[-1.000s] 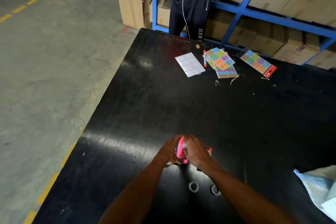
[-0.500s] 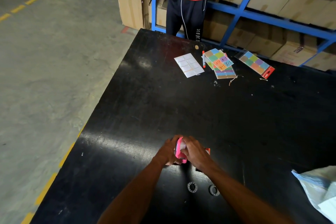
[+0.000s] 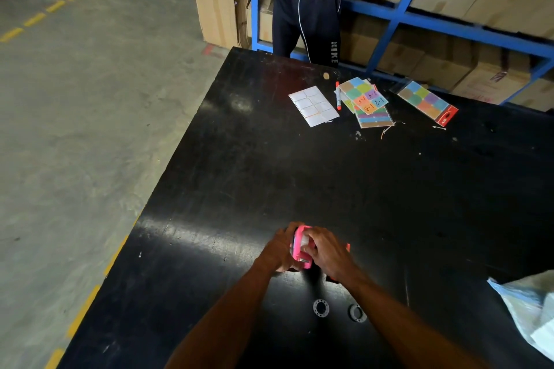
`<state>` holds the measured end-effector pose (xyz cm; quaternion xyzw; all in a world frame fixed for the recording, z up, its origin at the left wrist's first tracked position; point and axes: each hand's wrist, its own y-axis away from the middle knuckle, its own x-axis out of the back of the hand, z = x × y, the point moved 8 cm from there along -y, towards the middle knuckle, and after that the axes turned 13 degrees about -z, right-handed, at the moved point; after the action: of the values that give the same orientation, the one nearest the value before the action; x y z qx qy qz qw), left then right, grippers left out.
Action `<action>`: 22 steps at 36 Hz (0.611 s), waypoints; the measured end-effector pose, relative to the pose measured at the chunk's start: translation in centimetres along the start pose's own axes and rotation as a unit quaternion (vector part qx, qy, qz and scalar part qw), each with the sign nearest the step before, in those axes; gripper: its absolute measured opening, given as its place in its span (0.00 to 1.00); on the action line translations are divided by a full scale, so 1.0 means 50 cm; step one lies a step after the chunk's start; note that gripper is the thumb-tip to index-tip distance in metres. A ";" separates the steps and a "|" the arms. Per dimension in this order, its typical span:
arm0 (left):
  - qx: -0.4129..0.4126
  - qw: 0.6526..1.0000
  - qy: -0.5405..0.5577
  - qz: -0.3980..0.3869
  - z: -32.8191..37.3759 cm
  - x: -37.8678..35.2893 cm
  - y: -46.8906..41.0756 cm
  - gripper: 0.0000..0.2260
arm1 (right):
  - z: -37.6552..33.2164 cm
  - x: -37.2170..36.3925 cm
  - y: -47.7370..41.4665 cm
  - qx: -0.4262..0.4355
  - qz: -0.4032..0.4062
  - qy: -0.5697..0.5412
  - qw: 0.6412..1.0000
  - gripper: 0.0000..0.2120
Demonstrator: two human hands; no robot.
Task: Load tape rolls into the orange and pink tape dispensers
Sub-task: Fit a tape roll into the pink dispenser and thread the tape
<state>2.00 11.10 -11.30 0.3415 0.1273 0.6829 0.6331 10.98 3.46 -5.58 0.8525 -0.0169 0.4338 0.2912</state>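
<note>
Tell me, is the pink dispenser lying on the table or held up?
Held up. Both hands, left and right, grip the pink dispenser above the table. Whether tape is inside, I cannot tell.

You are looking at a dim, flatly lit scene. The black table swallows most detail, though a soft glare band crosses its near left part and a smaller sheen sits near the far left corner. Wide-angle distortion bends the table edges and the blue rack. Your forearms look slightly soft, and shadows stay faint.
</note>
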 end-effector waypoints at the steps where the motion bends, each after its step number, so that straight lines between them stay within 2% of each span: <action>1: 0.001 1.000 -0.001 0.000 -0.001 -0.001 0.000 0.50 | -0.002 -0.001 0.002 -0.004 -0.001 -0.002 1.000 0.16; 12: 0.013 1.000 -0.018 -0.009 0.002 -0.005 -0.002 0.49 | -0.021 0.002 0.005 -0.040 -0.005 -0.024 0.999 0.11; 15: 0.017 1.000 0.006 -0.016 -0.002 -0.013 -0.009 0.51 | -0.020 0.004 0.010 -0.044 -0.006 -0.018 0.999 0.13; 18: 0.009 0.999 0.041 -0.016 -0.063 -0.030 -0.064 0.53 | -0.020 0.007 0.012 -0.042 -0.006 -0.006 0.999 0.13; 22: 0.021 0.999 0.036 -0.019 -0.028 -0.013 -0.029 0.50 | -0.035 0.007 0.012 -0.049 -0.004 0.026 0.998 0.17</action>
<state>2.25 11.10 -13.40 0.3274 0.1708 0.6798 0.6337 9.77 3.96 -4.23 0.8257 -0.0274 0.4531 0.3350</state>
